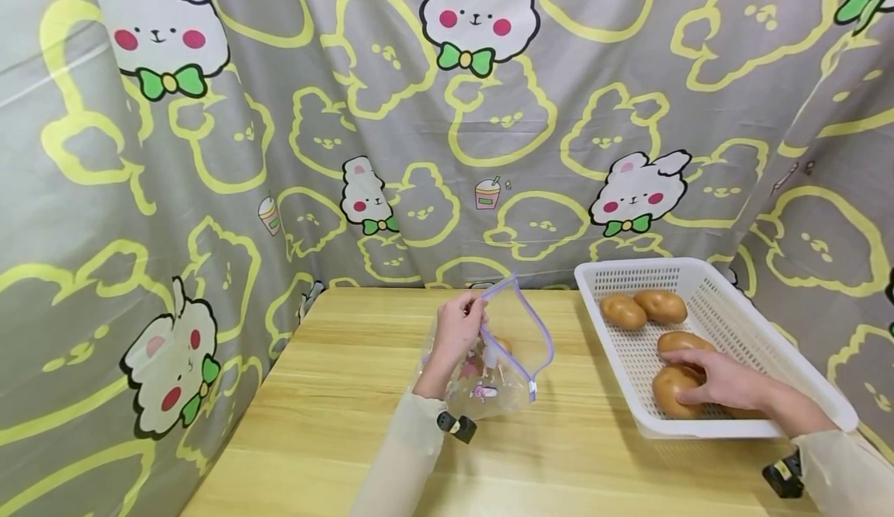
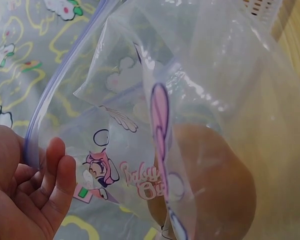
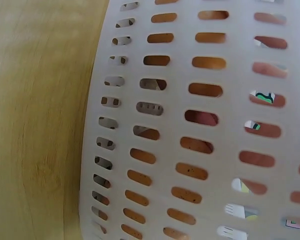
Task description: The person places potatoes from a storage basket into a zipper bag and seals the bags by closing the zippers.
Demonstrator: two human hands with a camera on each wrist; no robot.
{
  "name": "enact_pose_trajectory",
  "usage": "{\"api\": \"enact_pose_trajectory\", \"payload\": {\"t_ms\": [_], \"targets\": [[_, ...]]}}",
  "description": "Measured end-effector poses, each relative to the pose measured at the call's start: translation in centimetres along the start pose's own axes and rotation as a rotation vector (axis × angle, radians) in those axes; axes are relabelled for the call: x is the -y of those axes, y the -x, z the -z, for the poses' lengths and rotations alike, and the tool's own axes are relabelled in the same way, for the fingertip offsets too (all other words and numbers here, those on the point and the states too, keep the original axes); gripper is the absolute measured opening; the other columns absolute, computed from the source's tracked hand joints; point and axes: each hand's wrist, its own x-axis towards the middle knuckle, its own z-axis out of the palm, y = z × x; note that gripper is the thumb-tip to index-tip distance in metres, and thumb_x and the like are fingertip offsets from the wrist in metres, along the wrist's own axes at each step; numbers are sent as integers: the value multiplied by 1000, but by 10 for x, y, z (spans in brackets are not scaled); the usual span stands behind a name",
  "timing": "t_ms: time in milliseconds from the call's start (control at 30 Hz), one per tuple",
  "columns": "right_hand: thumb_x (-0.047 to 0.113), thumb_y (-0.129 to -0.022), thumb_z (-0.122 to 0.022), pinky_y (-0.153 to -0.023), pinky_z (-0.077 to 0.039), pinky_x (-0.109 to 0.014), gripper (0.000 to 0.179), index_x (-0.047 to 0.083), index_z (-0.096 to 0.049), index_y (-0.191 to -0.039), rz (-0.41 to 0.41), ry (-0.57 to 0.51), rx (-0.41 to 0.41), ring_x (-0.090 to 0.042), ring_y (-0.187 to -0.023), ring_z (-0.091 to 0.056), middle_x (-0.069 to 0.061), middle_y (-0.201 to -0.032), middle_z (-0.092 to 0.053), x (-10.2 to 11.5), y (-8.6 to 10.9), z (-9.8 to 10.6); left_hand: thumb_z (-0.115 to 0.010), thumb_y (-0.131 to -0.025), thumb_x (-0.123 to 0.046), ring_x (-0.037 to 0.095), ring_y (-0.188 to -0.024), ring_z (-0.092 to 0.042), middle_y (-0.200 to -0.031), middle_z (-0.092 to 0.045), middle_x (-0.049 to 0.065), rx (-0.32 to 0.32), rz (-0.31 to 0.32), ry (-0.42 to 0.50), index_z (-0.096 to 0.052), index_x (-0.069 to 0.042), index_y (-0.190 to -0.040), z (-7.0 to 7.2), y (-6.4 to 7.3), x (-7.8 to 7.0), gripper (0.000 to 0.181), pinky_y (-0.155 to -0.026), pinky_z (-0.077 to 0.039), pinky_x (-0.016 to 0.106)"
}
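Note:
My left hand (image 1: 459, 327) pinches the purple zip edge of a clear plastic zip bag (image 1: 517, 393), holding its mouth spread open above the table. Pink printed figures mark the bag, and a brown potato (image 2: 220, 185) shows through its film in the left wrist view. Over on the right, my right hand (image 1: 729, 377) reaches into a white plastic basket (image 1: 632, 393) and grips a potato (image 1: 673, 391), thumb on the near side and fingers across its top. Another potato (image 1: 684, 341) lies just behind it. In the right wrist view the basket wall (image 3: 175, 110) hides most of that hand.
Two more potatoes (image 1: 624, 312) sit together at the basket's far end, and part of another shows beneath my right wrist. The basket and bag stand on a wooden table (image 1: 335, 393). A grey patterned curtain (image 1: 419, 137) hangs behind the table and along both sides.

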Motion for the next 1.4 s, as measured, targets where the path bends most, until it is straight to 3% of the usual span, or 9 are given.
{"api": "enact_pose_trajectory", "payload": {"t_ms": [167,300,467,733,900,1067,1267,1400], "targets": [[42,-77,-76,-83,-41,-48,65,0,-58,-123,-18,66,11,-42,-111,-50,-20,-121,-57,-2,-1,-1,-55,-95,-12,36,-54,-60,-63,-60,4,1,-2,-10,-65,-5,-81,1,0,0,19,-42,-49,25],[40,-76,-77,-80,-43,-46,59,2,-62,-118,11,94,1,-40,-106,-53,-18,-116,-60,-5,-1,-3,-55,-95,-12,36,-54,-60,-63,-60,4,7,-4,-9,-65,-5,-81,1,0,0,19,-43,-49,25],[33,-70,-81,-82,-42,-48,58,2,-63,-116,0,61,18,-45,-110,-50,-25,-119,-56,-6,-1,-3,-55,-95,-13,33,-53,-60,-64,-59,4,7,-3,-10,-65,-5,-80,2,0,0,19,-43,-49,25],[34,-75,-79,-76,-43,-34,54,4,-61,-116,15,57,-12,-34,-103,-53,-15,-116,-59,-7,-2,-2,-55,-95,-13,15,-46,-53,-63,-59,3,12,-7,-25,-65,-5,-81,2,1,1,19,-42,-48,24],[36,-76,-77,-76,-44,-40,50,6,-64,-113,15,54,-24,-36,-103,-53,-16,-115,-58,-6,-1,-1,-56,-95,-12,11,-45,-51,-63,-59,3,11,-7,-27,-65,-5,-81,2,1,2,18,-42,-48,24],[27,-68,-81,-77,-43,-45,57,1,-62,-115,15,52,-4,-39,-103,-52,-23,-117,-55,-8,0,-1,-56,-94,-13,10,-45,-50,-63,-59,2,6,-11,-31,-65,-5,-80,2,1,3,19,-42,-48,24],[24,-63,-84,-75,-45,-39,61,1,-61,-114,25,70,-8,-33,-101,-54,-19,-116,-57,-10,-1,-2,-56,-94,-12,10,-45,-51,-63,-59,2,9,-24,-44,-66,-5,-81,2,1,3,18,-42,-47,23],[27,-62,-86,-72,-44,-32,54,7,-58,-104,47,73,-24,-15,-89,-54,-4,-99,-59,-9,-3,-4,-56,-95,-13,9,-45,-50,-63,-59,2,10,-17,-46,-66,-6,-81,1,1,3,18,-41,-46,23]]}}
